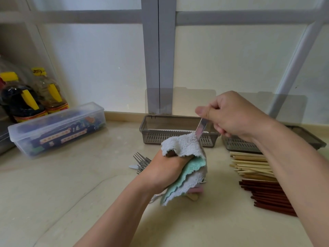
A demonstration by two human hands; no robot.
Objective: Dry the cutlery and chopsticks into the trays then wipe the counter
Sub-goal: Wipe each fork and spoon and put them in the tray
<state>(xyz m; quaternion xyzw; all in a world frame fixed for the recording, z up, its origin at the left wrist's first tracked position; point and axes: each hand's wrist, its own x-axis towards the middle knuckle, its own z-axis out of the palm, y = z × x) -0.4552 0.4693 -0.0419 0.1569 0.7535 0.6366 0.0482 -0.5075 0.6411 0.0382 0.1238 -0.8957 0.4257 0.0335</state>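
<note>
As you look down, a pale stone bench (71, 202) fills the lower view and runs back to a frosted window. At its far left sits a long clear box (57, 129) with its lid on, and two sauce bottles (23, 102) stand behind it. Two grey slotted trays stand along the back edge with their lids raised: the left tray (154, 125) straight ahead, the right tray (315, 139) partly hidden by your right forearm. Just in front of the right tray lie pale chopsticks (251, 164), with dark red chopsticks (267, 196) beside them, nearer you. Your left hand (165, 168) is at centre, its fingers curled round a bunched grey and green cloth (185, 157). A heap of forks (141, 162) lies on the bench just behind that hand. Your right hand (229, 116) is above, its fingers pinching a flat metal handle (201, 128) whose other end is buried in the cloth, so its kind cannot be told.
</note>
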